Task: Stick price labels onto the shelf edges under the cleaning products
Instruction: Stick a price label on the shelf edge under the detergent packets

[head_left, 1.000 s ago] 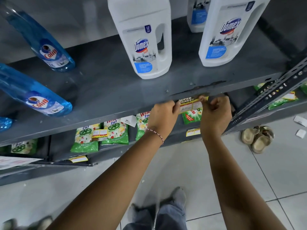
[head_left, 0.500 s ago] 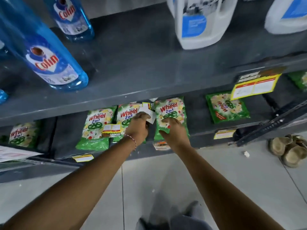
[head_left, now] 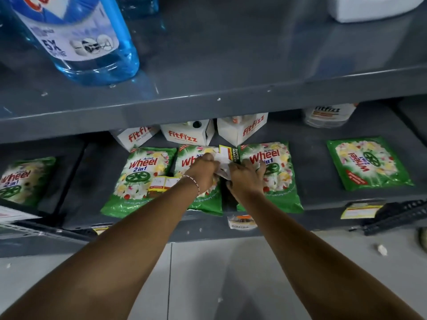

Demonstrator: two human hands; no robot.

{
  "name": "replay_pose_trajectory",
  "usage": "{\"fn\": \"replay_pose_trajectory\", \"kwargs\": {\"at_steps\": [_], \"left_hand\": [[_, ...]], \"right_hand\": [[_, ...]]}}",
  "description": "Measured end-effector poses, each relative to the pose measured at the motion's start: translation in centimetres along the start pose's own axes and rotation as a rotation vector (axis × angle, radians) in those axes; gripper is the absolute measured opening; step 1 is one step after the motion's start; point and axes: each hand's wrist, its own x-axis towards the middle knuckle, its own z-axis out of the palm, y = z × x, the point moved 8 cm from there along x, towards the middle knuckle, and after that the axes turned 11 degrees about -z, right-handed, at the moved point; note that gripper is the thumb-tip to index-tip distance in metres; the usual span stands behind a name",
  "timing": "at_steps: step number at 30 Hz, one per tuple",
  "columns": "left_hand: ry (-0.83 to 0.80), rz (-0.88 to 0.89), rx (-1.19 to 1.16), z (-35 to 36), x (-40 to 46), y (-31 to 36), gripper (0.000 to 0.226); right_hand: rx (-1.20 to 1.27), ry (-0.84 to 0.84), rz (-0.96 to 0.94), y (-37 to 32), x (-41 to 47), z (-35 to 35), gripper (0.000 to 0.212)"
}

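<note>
Both of my hands reach into the lower shelf, over green Wheel detergent packets (head_left: 143, 179). My left hand (head_left: 203, 173) and my right hand (head_left: 247, 181) meet on a small bundle of price labels (head_left: 225, 155), white and yellow, with "Super Market" printed on its edge. Fingers of both hands pinch the paper; its lower part is hidden by them. A loose yellow and white label (head_left: 164, 182) lies on the left packet. On the lower shelf edge (head_left: 184, 229), stuck labels show below my hands (head_left: 241, 222) and to the right (head_left: 360, 210).
White Fitfizz boxes (head_left: 184, 136) stand behind the packets. The upper shelf edge (head_left: 208, 107) juts out above my hands, with a blue Colin bottle (head_left: 76, 42) and a white jug (head_left: 369, 8) on it. A dark perforated bracket (head_left: 397, 215) sticks out at lower right. Tiled floor (head_left: 208, 273) lies below.
My hands left the upper shelf edge, where a yellow label now sticks, and dropped to the lower shelf. They have closed on the label bundle between the Wheel packets, and the view moved closer.
</note>
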Motion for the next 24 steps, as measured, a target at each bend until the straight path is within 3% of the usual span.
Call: {"fn": "replay_pose_trajectory", "kwargs": {"at_steps": [1,4,7,10,14,18,24], "left_hand": [[0.026,-0.025,-0.118,0.3,0.7,-0.5,0.015],[0.087,-0.085,-0.520,1.1,2.0,-2.0,0.022],[0.168,-0.097,-0.469,-2.4,-0.6,-1.2,0.023],[0.225,-0.133,-0.484,-5.2,-3.9,-1.1,0.021],[0.192,-0.218,-0.722,-7.8,-9.5,-2.3,0.010],[0.173,-0.256,-1.003,-11.4,-15.6,-3.3,0.020],[0.231,-0.293,-1.095,-16.2,-23.4,-5.1,0.026]], "right_hand": [[-0.009,0.028,-0.017,0.0,0.3,-0.1,0.031],[-0.029,0.149,-0.069,0.2,0.6,-0.6,0.026],[0.009,0.267,-0.098,0.3,-0.5,-3.0,0.028],[0.252,0.139,-0.083,-0.3,-1.5,-4.8,0.030],[0.522,0.127,-0.050,-2.4,-3.6,-9.6,0.022],[0.631,0.122,-0.034,-5.8,-6.7,-15.2,0.017],[0.663,0.208,-0.125,-12.0,-10.2,-23.1,0.008]]}}
